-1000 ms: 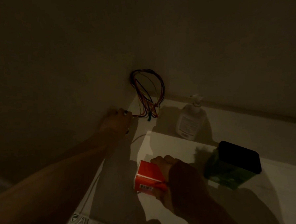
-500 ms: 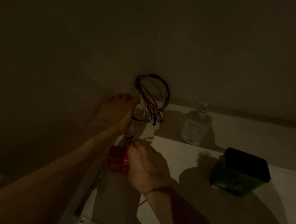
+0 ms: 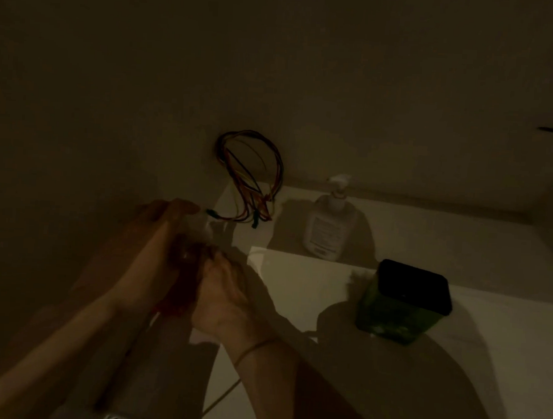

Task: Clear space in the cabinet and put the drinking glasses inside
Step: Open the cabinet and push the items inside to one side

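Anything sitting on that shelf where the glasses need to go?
Yes. A pump bottle stands at the back, a green container in front of it, loose wires hang in the corner. No glasses visible.

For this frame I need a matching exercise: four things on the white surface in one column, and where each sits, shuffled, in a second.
Things:
1. bundle of coloured wires
2. pump bottle
3. green jar with black lid
4. red box

Places:
A. between the two hands, mostly hidden
B. hanging from the wall at the back corner
C. standing on the near surface, right of the hands
D. standing on the back ledge by the wall, right of the wires

Pairs: 1-B, 2-D, 3-C, 4-A
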The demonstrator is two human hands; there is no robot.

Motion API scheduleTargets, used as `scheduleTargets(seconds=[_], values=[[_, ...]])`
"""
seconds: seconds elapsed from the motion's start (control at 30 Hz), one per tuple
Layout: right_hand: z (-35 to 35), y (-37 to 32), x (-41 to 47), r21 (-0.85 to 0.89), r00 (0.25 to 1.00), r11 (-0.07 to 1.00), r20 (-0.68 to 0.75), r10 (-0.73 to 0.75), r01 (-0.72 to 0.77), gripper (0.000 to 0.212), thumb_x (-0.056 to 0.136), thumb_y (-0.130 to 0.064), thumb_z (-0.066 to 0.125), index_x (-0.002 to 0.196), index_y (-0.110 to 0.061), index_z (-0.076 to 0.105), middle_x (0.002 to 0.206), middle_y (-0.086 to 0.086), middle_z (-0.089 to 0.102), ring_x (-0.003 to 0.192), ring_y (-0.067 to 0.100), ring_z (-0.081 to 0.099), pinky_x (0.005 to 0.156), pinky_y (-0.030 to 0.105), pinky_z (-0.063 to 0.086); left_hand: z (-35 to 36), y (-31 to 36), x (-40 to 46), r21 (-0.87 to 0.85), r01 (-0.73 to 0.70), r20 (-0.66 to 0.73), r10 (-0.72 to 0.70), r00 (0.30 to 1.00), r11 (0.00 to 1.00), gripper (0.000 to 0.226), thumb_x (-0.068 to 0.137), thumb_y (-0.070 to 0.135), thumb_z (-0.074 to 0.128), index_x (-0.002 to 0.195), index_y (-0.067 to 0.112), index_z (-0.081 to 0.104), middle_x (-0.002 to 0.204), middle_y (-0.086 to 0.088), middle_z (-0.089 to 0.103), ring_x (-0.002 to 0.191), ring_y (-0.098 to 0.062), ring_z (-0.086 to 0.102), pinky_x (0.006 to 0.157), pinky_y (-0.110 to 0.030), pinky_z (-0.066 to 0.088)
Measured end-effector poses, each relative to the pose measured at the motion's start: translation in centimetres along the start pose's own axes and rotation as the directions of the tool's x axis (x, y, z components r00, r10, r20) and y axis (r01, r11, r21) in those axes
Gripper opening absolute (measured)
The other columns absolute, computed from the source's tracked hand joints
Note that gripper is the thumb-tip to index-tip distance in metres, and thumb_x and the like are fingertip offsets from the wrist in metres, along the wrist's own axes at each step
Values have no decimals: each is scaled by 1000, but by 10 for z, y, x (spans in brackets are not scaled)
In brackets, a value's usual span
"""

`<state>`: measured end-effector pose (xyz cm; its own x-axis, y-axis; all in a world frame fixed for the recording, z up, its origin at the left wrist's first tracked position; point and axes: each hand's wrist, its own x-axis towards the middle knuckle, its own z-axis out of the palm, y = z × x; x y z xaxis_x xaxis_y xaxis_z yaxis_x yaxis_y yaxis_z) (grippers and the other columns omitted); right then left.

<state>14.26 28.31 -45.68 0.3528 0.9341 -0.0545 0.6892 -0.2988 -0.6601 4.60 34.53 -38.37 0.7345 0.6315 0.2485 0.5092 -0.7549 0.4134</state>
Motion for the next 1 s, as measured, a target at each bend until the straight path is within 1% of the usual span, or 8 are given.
scheduleTargets(seconds=[0.07,0.17,0.27,0.4,0.5,0.63,0.8,1.0], values=[[-15,10,-10,-32,993,998,-104,-53,50,72,81,-34,75,143,-17,43,140,10,49,125,31,48,100,37,41,4,-2,1,63,-62,5,62,998,996,45,79,25,66,123,19,57,118,-8,59,100,-30,57,79,-42,49],[-60,36,-34,-240,973,962,-158,-170,129,47,90,-35,66,131,-17,53,122,8,56,109,28,52,91,39,45,26,3,-5,10,-25,16,25,1000,1000,47,77,8,74,118,21,56,108,-9,63,89,-30,60,66,-37,44],[-117,63,-60,-460,958,885,-213,-191,74,25,93,-33,61,113,-17,63,109,6,63,100,27,58,88,43,48,56,26,-8,28,-56,48,54,997,998,39,86,28,65,118,38,46,107,5,62,82,-15,59,58,-31,46],[-176,95,-103,-649,970,758,-218,-103,-66,54,88,-58,58,126,-20,59,117,6,63,101,26,60,92,38,50,100,59,26,-84,-78,57,83,995,993,52,85,44,70,130,30,49,126,2,59,106,-16,58,78,-30,48],[-198,116,-126,-629,976,754,-206,73,-190,86,76,-72,66,144,-25,42,130,2,54,113,25,54,96,39,48,127,83,67,-94,1,135,11,991,996,92,74,53,79,148,27,32,147,-3,42,129,-22,45,97,-33,45],[-199,139,-137,-622,977,754,-158,142,-210,99,75,-59,77,153,-27,25,132,1,53,115,24,57,94,40,53,146,107,115,-231,45,134,-14,991,972,125,55,61,88,153,20,23,152,-7,36,137,-28,38,108,-38,37],[-194,159,-136,-528,972,821,-193,133,-217,88,75,-52,80,147,-30,35,127,-5,55,115,19,58,94,37,54,176,120,136,-283,138,105,-112,988,949,121,54,61,88,147,16,26,141,-11,44,127,-31,48,102,-43,42],[-189,172,-134,-460,980,868,-143,137,-189,75,77,-47,81,140,-29,44,123,-7,55,111,16,56,95,36,51,204,121,141,-111,300,104,-289,952,948,109,65,64,79,144,10,27,144,-11,40,133,-30,41,100,-37,39]])
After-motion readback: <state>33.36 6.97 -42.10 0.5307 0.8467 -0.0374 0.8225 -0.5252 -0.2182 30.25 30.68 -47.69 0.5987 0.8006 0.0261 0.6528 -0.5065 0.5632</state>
